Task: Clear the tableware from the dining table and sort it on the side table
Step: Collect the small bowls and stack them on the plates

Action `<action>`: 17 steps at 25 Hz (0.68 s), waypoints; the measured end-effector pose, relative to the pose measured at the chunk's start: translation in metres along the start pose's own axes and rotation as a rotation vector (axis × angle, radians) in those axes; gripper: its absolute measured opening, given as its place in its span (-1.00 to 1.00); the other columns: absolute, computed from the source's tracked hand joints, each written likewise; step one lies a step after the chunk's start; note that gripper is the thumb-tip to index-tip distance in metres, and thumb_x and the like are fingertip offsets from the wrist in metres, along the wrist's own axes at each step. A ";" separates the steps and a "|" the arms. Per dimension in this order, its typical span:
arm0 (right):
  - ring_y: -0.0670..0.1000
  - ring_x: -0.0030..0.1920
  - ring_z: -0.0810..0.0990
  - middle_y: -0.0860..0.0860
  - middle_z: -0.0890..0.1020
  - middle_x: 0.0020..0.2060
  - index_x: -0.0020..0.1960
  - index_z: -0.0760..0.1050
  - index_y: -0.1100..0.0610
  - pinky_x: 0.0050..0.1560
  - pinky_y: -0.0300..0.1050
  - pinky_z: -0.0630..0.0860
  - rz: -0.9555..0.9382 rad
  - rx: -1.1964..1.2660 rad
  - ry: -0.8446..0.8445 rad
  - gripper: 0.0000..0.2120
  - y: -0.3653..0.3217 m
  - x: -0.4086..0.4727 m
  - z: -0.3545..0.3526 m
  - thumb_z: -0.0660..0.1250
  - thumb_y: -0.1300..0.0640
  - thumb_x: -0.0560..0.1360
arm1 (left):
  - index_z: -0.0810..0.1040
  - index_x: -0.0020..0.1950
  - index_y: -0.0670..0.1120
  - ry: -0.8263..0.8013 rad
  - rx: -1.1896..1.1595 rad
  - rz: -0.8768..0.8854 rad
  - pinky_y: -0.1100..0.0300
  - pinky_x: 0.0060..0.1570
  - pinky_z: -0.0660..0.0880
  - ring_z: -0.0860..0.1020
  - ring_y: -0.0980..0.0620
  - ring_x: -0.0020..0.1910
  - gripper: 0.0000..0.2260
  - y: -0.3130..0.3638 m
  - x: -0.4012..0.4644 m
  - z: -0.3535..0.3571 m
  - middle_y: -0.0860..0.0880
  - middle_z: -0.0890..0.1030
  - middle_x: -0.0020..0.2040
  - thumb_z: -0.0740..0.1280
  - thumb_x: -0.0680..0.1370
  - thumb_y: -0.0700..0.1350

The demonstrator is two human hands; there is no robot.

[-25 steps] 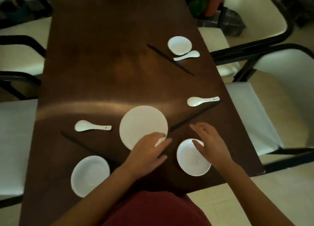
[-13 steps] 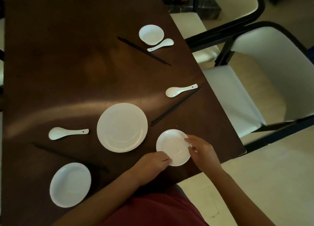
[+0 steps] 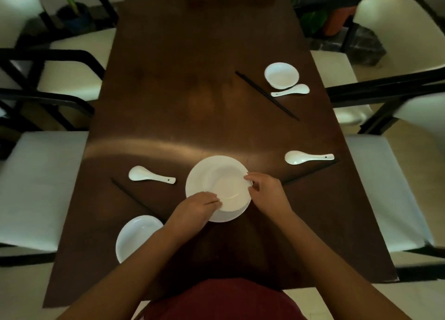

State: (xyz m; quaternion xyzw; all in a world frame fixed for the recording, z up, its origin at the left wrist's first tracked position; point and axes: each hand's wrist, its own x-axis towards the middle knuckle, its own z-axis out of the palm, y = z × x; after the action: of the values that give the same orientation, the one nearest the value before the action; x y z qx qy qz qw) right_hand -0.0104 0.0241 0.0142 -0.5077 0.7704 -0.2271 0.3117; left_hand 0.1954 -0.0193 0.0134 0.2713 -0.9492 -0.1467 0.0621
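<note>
A small white bowl (image 3: 228, 192) sits over the right part of the large white plate (image 3: 201, 179) in the middle of the dark dining table (image 3: 192, 91). My left hand (image 3: 195, 209) grips the bowl's near-left rim and my right hand (image 3: 266, 191) grips its right rim. Another white bowl (image 3: 134, 238) lies near left, partly under my left forearm. A third bowl (image 3: 281, 75) stands far right. White spoons lie at the left (image 3: 149, 176), the right (image 3: 305, 157) and by the far bowl (image 3: 290, 91). Black chopsticks lie at the left (image 3: 130, 199), right (image 3: 310, 172) and far right (image 3: 266, 95).
White chairs with black frames stand on both sides of the table, at the left (image 3: 36, 187) and the right (image 3: 385, 187), with more behind them. Potted plants (image 3: 332, 18) stand on the floor beyond the far right corner.
Both hands took hold of the small bowl at the near right edge and carried it left onto the large plate. The camera swung back to centre on the table.
</note>
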 end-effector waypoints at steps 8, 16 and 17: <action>0.07 0.06 0.58 0.11 0.60 0.16 0.17 0.55 0.15 0.21 -0.09 0.47 -0.041 -0.003 -0.014 -0.70 -0.007 0.016 0.016 0.29 0.32 0.47 | 0.69 -0.09 -0.17 0.024 0.019 0.002 0.05 -0.19 0.60 0.68 -0.08 -0.12 -0.65 -0.016 -0.003 -0.001 -0.14 0.70 -0.10 0.60 0.16 -0.27; 0.07 0.26 0.43 0.08 0.52 0.22 0.18 0.54 0.11 0.22 -0.18 0.31 -0.331 -0.131 0.049 -0.71 -0.050 -0.034 0.042 0.33 0.21 0.46 | 0.60 0.14 -0.14 0.280 -0.101 -0.366 -0.01 0.15 0.48 0.62 -0.06 0.04 -0.74 -0.027 -0.061 -0.011 -0.09 0.67 0.04 0.37 0.45 -0.21; 0.05 0.27 0.43 0.06 0.51 0.24 0.22 0.51 0.10 0.24 -0.20 0.29 -0.357 -0.105 -0.054 -0.68 -0.061 -0.039 0.053 0.32 0.20 0.47 | 0.60 0.13 -0.16 0.333 -0.142 -0.478 0.05 0.13 0.46 0.62 -0.08 0.03 -0.75 -0.030 -0.077 -0.012 -0.11 0.67 0.04 0.35 0.46 -0.21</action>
State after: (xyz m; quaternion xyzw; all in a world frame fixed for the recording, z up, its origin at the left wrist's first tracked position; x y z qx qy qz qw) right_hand 0.0781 0.0355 0.0273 -0.6577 0.6703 -0.2247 0.2601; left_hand 0.2774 -0.0057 0.0125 0.5025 -0.8225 -0.1768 0.1993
